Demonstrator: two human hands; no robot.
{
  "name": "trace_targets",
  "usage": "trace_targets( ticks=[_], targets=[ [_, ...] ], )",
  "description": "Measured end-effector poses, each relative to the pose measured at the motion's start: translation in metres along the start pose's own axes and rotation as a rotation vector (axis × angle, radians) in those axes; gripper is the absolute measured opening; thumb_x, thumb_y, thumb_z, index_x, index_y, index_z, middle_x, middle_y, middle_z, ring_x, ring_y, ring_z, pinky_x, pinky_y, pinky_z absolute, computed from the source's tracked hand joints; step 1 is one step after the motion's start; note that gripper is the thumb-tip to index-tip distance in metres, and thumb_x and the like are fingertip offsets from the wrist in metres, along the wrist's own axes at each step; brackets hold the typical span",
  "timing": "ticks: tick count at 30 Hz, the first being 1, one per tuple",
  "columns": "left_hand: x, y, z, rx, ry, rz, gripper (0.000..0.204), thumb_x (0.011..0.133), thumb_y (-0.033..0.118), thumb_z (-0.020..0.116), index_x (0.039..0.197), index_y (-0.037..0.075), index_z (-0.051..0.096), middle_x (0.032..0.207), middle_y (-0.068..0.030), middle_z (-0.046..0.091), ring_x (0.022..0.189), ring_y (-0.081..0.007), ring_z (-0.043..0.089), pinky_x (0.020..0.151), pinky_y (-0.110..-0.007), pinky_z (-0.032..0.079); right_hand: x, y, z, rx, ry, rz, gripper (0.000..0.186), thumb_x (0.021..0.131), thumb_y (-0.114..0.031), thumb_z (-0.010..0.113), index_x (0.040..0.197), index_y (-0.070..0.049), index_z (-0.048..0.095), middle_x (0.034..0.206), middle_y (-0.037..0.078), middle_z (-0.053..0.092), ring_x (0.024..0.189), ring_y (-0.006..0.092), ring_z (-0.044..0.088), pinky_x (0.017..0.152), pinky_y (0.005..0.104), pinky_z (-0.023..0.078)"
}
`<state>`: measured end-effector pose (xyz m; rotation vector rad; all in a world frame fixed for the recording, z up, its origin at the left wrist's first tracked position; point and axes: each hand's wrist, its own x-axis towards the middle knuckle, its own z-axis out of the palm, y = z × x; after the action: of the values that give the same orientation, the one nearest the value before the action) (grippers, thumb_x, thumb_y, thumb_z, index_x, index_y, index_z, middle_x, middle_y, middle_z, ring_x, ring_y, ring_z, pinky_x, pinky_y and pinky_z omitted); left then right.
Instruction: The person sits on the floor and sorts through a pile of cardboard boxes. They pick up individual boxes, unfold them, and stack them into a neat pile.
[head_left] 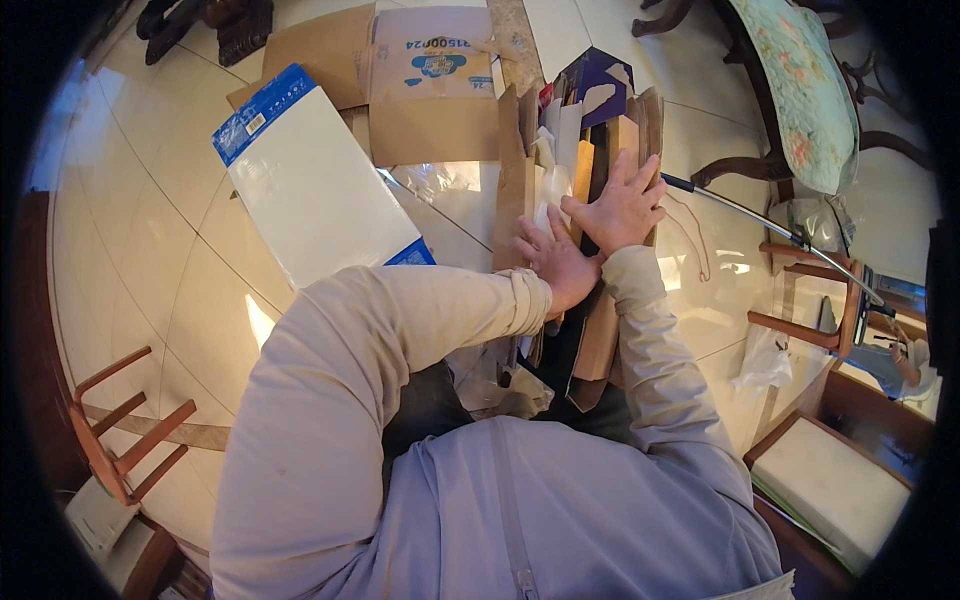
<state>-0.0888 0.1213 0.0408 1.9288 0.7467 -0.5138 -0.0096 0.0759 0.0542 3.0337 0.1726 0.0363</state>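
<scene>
Between my knees stands a bundle of flattened cardboard (513,185), its pieces packed on edge. My left hand (562,262) lies on top of the bundle with its fingers stretched forward. Just ahead and to its right, my right hand (622,208) rests on the bundle's right side, fingers spread wide. The two hands meet near the wrists. A dark purple box piece (592,72) with torn pale patches sticks up at the far end. A yellow-orange strip (583,168) and white sheets show among the brown edges. My hands cover the middle of the bundle.
A white flat box with blue ends (315,180) lies on the tiled floor at left. Beyond it is an opened brown carton (435,125). A metal pole (745,208) slants away right, near a cloth-covered table (800,95). A wooden stool (130,430) stands far left.
</scene>
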Motion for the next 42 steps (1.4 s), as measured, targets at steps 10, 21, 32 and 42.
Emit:
trace_targets(
  ticks=[10, 21, 32, 42],
  targets=[
    [0.064, -0.063, -0.023, -0.528, 0.011, 0.245, 0.057, 0.074, 0.027, 0.069, 0.117, -0.003, 0.048, 0.112, -0.0221, 0.052, 0.107, -0.0336, 0.050, 0.091, -0.039, 0.041, 0.008, 0.026, 0.017, 0.089, 0.013, -0.023, 0.106, 0.056, -0.057, 0.071, 0.141, -0.010, 0.028, 0.142, 0.015, 0.030, 0.124, 0.0527, 0.024, 0.090, 0.0631, 0.030],
    [0.066, -0.080, -0.054, -0.528, -0.249, 0.028, 0.051, 0.084, 0.023, 0.062, 0.129, 0.004, 0.048, 0.106, -0.0054, 0.061, 0.092, -0.0147, 0.058, 0.066, -0.033, 0.049, 0.002, 0.011, 0.015, 0.068, 0.123, -0.060, 0.100, 0.057, -0.058, 0.071, 0.135, -0.007, 0.035, 0.134, 0.013, 0.039, 0.117, 0.0546, 0.031, 0.086, 0.0640, 0.031],
    [0.076, -0.104, -0.067, -0.558, -0.406, 0.174, 0.067, 0.084, 0.025, 0.064, 0.141, 0.009, 0.032, 0.122, -0.0104, 0.053, 0.106, -0.0231, 0.054, 0.090, -0.036, 0.044, -0.002, 0.009, 0.023, 0.089, 0.262, -0.144, 0.097, 0.056, -0.059, 0.071, 0.132, -0.009, 0.039, 0.124, 0.014, 0.046, 0.112, 0.0561, 0.034, 0.082, 0.0638, 0.032],
    [0.048, -0.125, -0.061, -0.733, -0.529, 0.089, 0.054, 0.093, 0.027, 0.052, 0.142, 0.019, 0.030, 0.121, -0.0008, 0.053, 0.109, -0.0161, 0.050, 0.084, -0.039, 0.046, -0.025, -0.025, 0.006, 0.103, 0.310, -0.295, 0.088, 0.056, -0.050, 0.073, 0.129, -0.009, 0.043, 0.125, 0.014, 0.046, 0.116, 0.0517, 0.033, 0.085, 0.0616, 0.031]
  ],
)
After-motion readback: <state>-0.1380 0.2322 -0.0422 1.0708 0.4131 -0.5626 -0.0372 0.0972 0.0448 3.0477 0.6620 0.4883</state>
